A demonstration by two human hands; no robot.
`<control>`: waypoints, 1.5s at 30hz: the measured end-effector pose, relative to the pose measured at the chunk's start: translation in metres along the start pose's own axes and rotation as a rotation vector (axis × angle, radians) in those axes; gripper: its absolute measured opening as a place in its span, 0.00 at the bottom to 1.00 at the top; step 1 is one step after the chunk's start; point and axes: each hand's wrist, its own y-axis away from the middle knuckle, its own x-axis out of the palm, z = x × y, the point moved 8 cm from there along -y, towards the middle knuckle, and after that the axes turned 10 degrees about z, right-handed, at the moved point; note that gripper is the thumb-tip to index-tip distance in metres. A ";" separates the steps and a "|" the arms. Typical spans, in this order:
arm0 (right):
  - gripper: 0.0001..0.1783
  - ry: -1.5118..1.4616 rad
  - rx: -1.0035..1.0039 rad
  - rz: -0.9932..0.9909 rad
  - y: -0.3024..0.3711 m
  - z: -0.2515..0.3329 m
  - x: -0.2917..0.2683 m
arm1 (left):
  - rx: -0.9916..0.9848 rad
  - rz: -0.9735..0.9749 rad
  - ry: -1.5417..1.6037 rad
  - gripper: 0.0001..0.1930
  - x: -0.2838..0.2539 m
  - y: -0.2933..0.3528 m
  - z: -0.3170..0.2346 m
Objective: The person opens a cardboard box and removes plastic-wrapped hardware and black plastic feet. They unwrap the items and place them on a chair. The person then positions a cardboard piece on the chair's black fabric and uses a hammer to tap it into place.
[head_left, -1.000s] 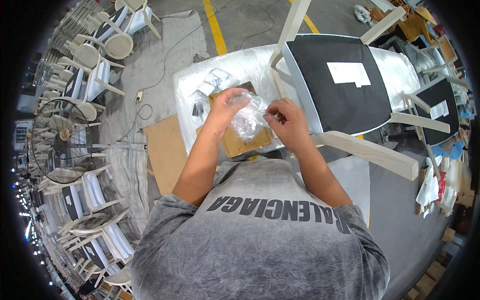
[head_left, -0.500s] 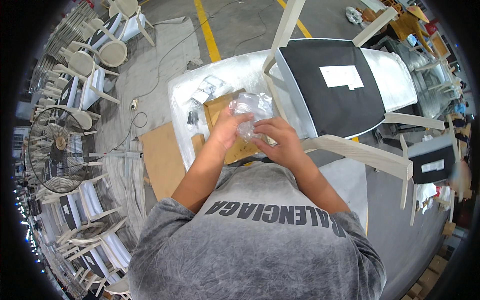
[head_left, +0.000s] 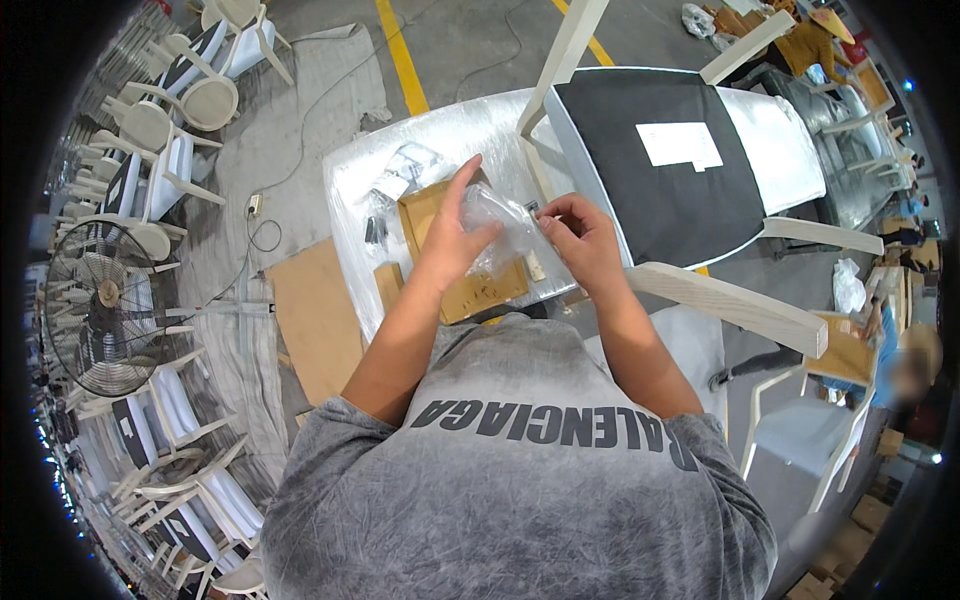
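Note:
My left hand [head_left: 453, 240] is over the cardboard tray [head_left: 412, 226], index finger stretched out and thumb apart. A crumpled clear plastic bag [head_left: 500, 228] is between my hands, partly behind my left thumb. My right hand [head_left: 585, 242] is to the right of the bag, fingers curled and pinched at its edge. Something small and dark shows at those fingertips, too small to name. The tray lies on a plastic-wrapped surface [head_left: 352, 190]. Right beside it, an upturned chair [head_left: 665, 215] with a black seat underside and pale wooden legs carries a white label.
Small plastic packets [head_left: 408, 165] lie behind the tray. On the left stand a black fan [head_left: 107, 293], several pale chairs [head_left: 205, 103] and a cardboard sheet [head_left: 318, 320]. A cable [head_left: 300, 165] crosses the floor. At the right, a person in a hat [head_left: 915, 355] is near another chair [head_left: 800, 435].
My hands have drawn apart: the right moved right, away from the bag's middle, and the left opened its fingers. At the right, a person and a different chair have come into view.

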 end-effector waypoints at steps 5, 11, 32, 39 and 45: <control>0.10 -0.060 0.153 0.026 -0.010 -0.002 0.017 | -0.025 0.165 -0.068 0.40 0.002 0.007 0.004; 0.10 -0.023 0.022 0.182 -0.017 -0.020 0.028 | -0.014 0.235 -0.016 0.35 0.002 0.013 0.007; 0.16 0.038 0.267 0.578 -0.010 -0.049 0.067 | -0.244 0.611 -0.348 0.10 0.018 0.031 0.061; 0.10 0.187 0.208 0.686 -0.007 -0.066 0.078 | -0.336 0.751 -0.400 0.09 0.020 0.043 0.081; 0.10 0.379 0.144 0.735 -0.008 -0.065 0.088 | -0.310 0.762 -0.466 0.10 0.021 0.049 0.088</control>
